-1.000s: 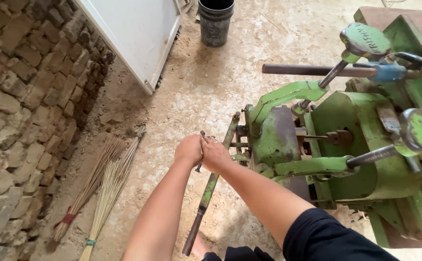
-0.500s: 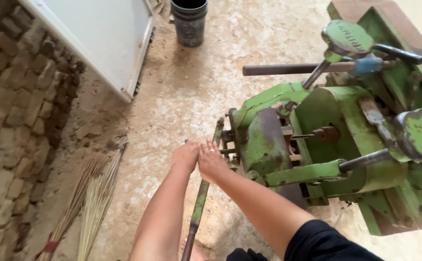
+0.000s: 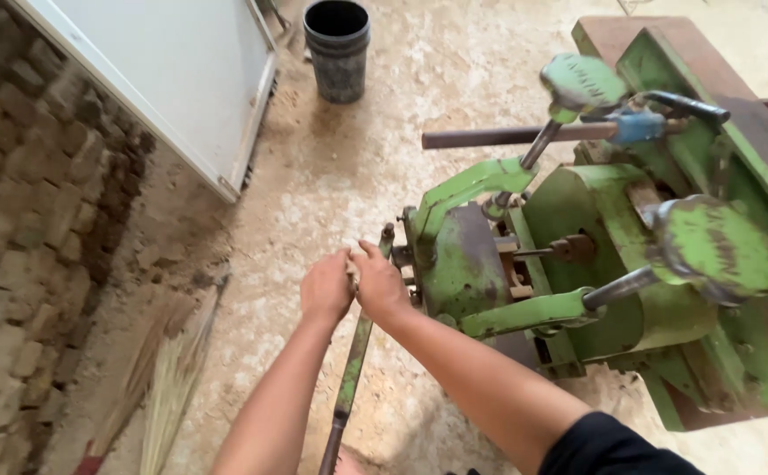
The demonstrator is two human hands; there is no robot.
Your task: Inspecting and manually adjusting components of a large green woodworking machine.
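Note:
A worn green metal machine [image 3: 595, 264] with levers and round knobs stands on a dusty floor at the right. From its left end a long green bar [image 3: 353, 369] runs down toward me. My left hand [image 3: 325, 288] and my right hand [image 3: 380, 283] sit side by side at the top of that bar, next to the machine's left end. Both hands have their fingers curled around a small part between them; the part itself is hidden by the fingers.
A black bucket [image 3: 337, 48] stands at the top. A white panel [image 3: 173, 79] leans against a brick wall [image 3: 23, 220] on the left. A straw broom [image 3: 168, 387] lies on the floor at lower left. A dark rod [image 3: 489, 136] juts left from the machine.
The view has shifted, so the machine and my hands sit lower and more to the right in the picture. My hands stay together at the top of the bar.

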